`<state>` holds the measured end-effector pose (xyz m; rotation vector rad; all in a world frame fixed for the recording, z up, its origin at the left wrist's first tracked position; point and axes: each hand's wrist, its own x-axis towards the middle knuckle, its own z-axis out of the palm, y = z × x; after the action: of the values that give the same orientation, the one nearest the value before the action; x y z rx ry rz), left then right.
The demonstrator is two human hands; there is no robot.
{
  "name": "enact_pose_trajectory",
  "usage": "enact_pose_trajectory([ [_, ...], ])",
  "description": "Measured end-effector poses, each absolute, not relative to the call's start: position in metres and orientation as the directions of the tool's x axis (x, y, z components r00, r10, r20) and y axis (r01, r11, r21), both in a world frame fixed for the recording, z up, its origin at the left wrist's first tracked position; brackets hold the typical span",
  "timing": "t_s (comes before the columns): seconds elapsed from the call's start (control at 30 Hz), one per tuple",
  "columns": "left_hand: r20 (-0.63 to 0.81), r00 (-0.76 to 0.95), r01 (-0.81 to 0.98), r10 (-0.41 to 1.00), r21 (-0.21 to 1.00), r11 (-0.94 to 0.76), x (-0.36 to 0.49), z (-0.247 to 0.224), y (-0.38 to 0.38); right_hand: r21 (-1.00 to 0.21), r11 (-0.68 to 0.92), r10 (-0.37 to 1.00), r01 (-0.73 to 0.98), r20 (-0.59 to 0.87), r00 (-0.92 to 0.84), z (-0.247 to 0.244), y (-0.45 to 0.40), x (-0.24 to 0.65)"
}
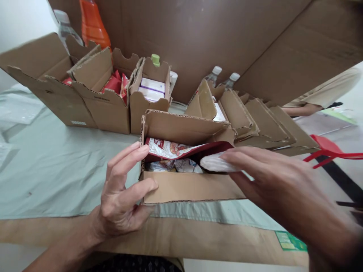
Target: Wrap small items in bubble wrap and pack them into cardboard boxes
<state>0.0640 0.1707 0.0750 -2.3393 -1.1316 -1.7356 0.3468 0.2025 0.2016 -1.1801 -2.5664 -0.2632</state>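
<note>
Before me is an open cardboard box (187, 189) with its front flap folded outward. My left hand (121, 192) grips the left end, fingers at the rim and thumb pressed on the front flap. A dark red and white printed pouch (167, 148) lies along the inside back wall. In front of it are crumpled white-and-blue packets (184, 165), partly covered. My right hand (252, 166) pinches a white packet (215, 162) in glossy wrap over the right part of the box. The hand covers the box's right end.
Behind stand cardboard bins (104, 109) with red packets (115, 83) and white boxes (152, 90). More cardboard bins (261, 121) lean at right, near a red plastic item (329, 147). An orange bottle (95, 26) and clear bottles (217, 73) stand behind. Another person's arm (303, 109) shows at right.
</note>
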Motion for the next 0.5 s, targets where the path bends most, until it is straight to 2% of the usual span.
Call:
enact_pose_trajectory([
  [0.03,0.843,0.111,0.555,0.527,0.387,-0.736,0.065,0.073,0.171,0.083,0.653,0.704,0.752,0.299,-0.644,0.198,0.209,0.342],
  [0.1,0.848,0.086,0.56,0.523,0.392,-0.729,0.066,0.07,0.172,0.08,0.659,0.723,0.748,0.206,-0.659,0.188,0.223,0.335],
  [0.17,0.849,0.071,0.555,0.524,0.403,-0.728,0.067,0.068,0.172,-0.013,0.682,0.727,0.732,0.125,-0.675,0.177,0.236,0.332],
  [0.3,0.849,0.084,0.539,0.521,0.402,-0.74,0.066,0.067,0.172,-0.285,0.685,0.706,0.67,0.031,-0.708,0.163,0.252,0.33],
  [0.4,0.848,0.099,0.541,0.521,0.393,-0.743,0.066,0.068,0.172,-0.389,0.629,0.75,0.673,0.078,-0.657,0.166,0.246,0.332],
  [0.5,0.835,0.087,0.543,0.543,0.417,-0.729,0.067,0.065,0.171,-0.396,0.59,0.807,0.703,0.27,-0.525,0.176,0.221,0.336],
])
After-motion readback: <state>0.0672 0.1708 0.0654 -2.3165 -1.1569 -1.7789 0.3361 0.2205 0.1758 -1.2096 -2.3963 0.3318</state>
